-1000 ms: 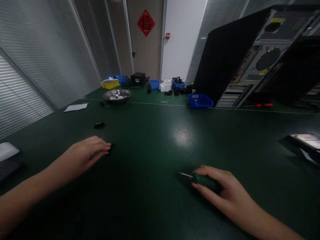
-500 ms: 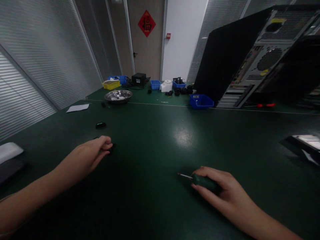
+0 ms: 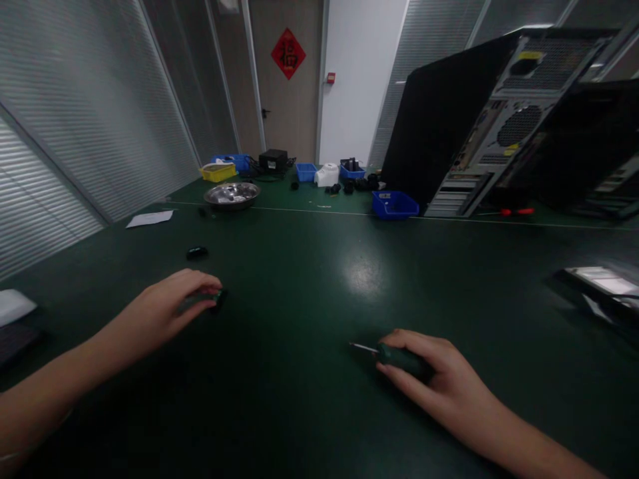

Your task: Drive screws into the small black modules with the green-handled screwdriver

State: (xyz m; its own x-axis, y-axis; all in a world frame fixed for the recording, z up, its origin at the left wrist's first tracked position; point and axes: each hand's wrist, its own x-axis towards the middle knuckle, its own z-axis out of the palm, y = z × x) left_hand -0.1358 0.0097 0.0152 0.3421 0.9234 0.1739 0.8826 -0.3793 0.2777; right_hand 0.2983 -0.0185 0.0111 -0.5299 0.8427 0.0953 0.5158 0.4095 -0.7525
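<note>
My left hand (image 3: 172, 303) is at the left of the dark green tabletop (image 3: 294, 286), thumb and fingers curved around a small dark green piece (image 3: 218, 297). The piece shows at the fingertips, partly covered, and its exact kind is too small to make out. Just beyond that hand lies a small black object (image 3: 196, 253) with light marks on top. On the right, my right hand (image 3: 439, 379) is closed around the dark green handle of a screwdriver (image 3: 399, 357). Its thin metal shaft points left, low over the tabletop.
A steel bowl (image 3: 232, 195), white paper (image 3: 150, 219) and a yellow bin (image 3: 218, 173) stand far left. A blue bin (image 3: 394, 205) sits beside a black computer case (image 3: 444, 120). At the right edge is a blurred light-topped object (image 3: 602, 278).
My left thumb and fingers have parted somewhat, and the green piece now shows between them. My right hand keeps its hold on the screwdriver. The whole view has shifted slightly.
</note>
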